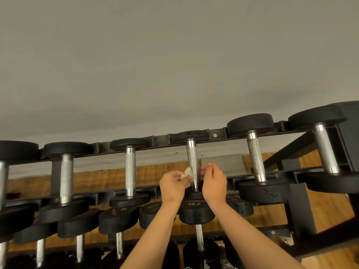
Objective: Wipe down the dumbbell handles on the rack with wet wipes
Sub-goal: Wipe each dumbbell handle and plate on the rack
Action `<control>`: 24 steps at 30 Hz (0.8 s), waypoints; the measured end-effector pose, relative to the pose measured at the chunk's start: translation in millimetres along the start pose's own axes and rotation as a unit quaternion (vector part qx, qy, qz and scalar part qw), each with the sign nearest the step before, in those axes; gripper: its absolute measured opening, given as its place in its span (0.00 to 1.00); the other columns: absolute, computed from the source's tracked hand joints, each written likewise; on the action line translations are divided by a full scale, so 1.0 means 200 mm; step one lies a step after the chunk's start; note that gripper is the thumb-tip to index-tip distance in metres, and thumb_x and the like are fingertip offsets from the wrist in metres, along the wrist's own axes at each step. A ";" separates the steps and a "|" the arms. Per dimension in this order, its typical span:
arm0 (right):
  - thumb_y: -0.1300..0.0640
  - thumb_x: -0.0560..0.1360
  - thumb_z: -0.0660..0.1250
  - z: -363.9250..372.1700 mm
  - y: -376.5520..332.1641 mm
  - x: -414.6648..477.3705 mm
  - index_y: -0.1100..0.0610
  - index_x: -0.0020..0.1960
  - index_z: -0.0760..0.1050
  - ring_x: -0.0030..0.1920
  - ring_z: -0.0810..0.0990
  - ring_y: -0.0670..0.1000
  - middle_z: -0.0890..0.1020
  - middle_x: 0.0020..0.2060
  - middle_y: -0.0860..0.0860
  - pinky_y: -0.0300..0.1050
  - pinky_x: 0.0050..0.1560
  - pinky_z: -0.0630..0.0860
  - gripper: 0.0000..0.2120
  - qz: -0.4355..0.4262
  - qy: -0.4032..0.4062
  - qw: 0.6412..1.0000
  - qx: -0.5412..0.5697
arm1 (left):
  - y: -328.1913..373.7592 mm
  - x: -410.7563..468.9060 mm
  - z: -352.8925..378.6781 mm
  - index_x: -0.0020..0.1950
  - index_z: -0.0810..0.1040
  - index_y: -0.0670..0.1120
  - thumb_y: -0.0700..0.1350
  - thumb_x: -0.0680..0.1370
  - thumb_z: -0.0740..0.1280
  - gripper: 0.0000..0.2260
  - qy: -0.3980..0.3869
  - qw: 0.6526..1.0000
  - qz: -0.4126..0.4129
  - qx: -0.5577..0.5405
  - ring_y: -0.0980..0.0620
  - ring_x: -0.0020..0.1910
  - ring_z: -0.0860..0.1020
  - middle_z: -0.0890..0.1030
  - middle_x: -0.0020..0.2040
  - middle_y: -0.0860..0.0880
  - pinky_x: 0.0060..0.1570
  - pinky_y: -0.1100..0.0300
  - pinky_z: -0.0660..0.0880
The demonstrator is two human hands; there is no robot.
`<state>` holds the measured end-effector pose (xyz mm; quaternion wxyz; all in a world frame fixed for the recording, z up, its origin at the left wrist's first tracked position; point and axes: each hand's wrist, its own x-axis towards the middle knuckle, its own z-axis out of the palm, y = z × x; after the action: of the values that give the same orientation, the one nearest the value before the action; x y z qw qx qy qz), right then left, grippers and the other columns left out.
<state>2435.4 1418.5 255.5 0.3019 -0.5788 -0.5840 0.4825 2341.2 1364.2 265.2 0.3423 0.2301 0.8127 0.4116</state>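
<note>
My left hand (172, 183) pinches the wet wipe (187, 172) at the handle (192, 156); my right hand (213, 181) seemingly pinches its other end, to wrap it round.

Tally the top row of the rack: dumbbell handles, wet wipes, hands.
dumbbell handles: 6
wet wipe: 1
hands, left hand and right hand: 2
Total: 9

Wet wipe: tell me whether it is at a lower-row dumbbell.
No, the left hand holds the wet wipe at a top-row dumbbell handle.
</note>
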 end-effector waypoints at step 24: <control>0.56 0.83 0.55 0.01 0.02 0.01 0.54 0.43 0.76 0.38 0.79 0.44 0.80 0.36 0.47 0.38 0.41 0.74 0.14 0.001 0.000 1.000 -0.021 | 0.15 0.17 0.12 0.54 0.80 0.46 0.39 0.72 0.76 0.13 0.070 0.971 -0.057 -0.222 0.56 0.48 0.81 0.83 0.47 0.52 0.49 0.64 0.77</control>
<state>2434.8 1420.5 251.5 0.2893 -0.5858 -0.5935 0.4701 2340.2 1415.3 267.9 0.3504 0.0724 0.7348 0.5763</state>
